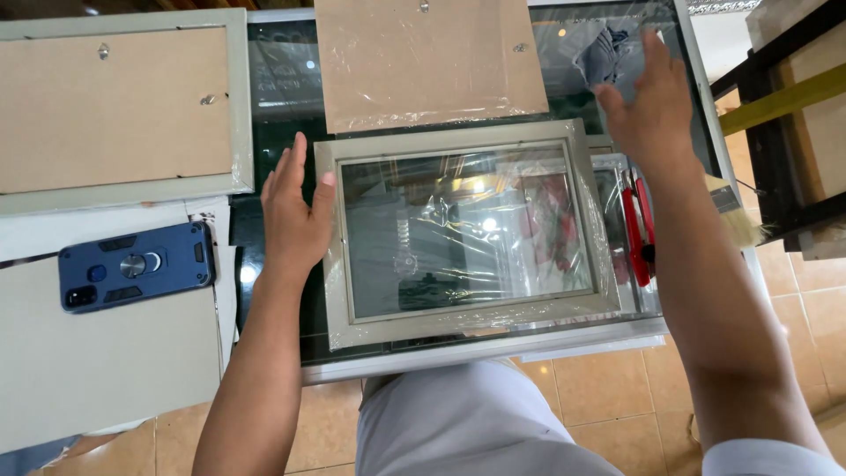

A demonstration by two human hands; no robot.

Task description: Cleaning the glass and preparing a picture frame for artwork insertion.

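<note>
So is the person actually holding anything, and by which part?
Nothing is gripped. The left hand lies flat against the left edge of the wrapped grey picture frame; the right hand is open, fingers reaching a grey cloth.

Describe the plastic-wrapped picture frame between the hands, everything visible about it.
The pale grey-green rectangular picture frame lies flat on the dark glass tabletop, its long sides crosswise. Crinkled clear plastic film wraps it, bunching at the corners and glinting with reflections. A glass pane fills its opening, and shapes below show through. The left hand rests open against its left edge. The right hand is raised past its far right corner, not touching it. A brown backing board lies just beyond its far edge.
</note>
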